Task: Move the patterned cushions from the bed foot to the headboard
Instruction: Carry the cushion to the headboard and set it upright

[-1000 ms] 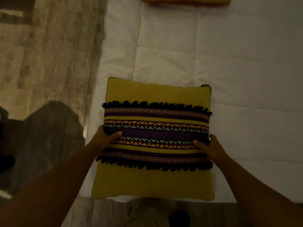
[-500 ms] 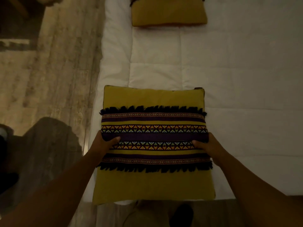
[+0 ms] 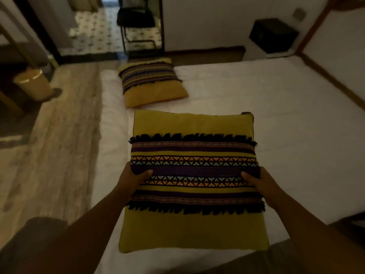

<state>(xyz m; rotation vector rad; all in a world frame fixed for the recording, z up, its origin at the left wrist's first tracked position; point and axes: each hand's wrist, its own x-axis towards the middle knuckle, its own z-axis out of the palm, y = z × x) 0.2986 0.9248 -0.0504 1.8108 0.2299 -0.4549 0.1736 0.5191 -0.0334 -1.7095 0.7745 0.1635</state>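
A yellow cushion (image 3: pixel 193 230) with purple patterned bands and black fringe fills the middle of the view, held flat over the near end of the white bed (image 3: pixel 276 119). My left hand (image 3: pixel 131 179) grips its left edge, thumb on top. My right hand (image 3: pixel 262 184) grips its right edge the same way. A second cushion (image 3: pixel 152 82) of the same pattern lies tilted at the bed's far left corner, part of it overhanging the far edge.
Wooden floor (image 3: pixel 59 135) runs along the bed's left side, with a pale bin (image 3: pixel 33 84) on it. Beyond the bed stand a dark metal rack (image 3: pixel 141 26) and a black box (image 3: pixel 273 34) by the wall. A wooden-trimmed wall borders the bed's right side.
The view has tipped up, so the far cushion and the room beyond the bed now show. Both hands keep the same grip on the near cushion, which looks raised off the bed.
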